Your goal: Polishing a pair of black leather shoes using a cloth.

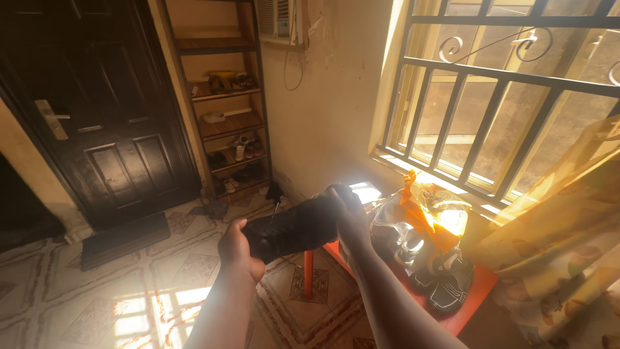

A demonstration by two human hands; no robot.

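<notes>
Head cam: got a black shoe [294, 227] held up between both hands. Left hand [237, 249] fingers are curled tight around one end, right hand [351, 216] fingers wrapped over the other. Just past my right fingers, more shoes [445, 284] and a clear plastic bag [423, 216] sit on an orange table [475, 294].

Shelf shoes [240, 150] too small to tell; curtain [568, 239] cut off by edge.
</notes>
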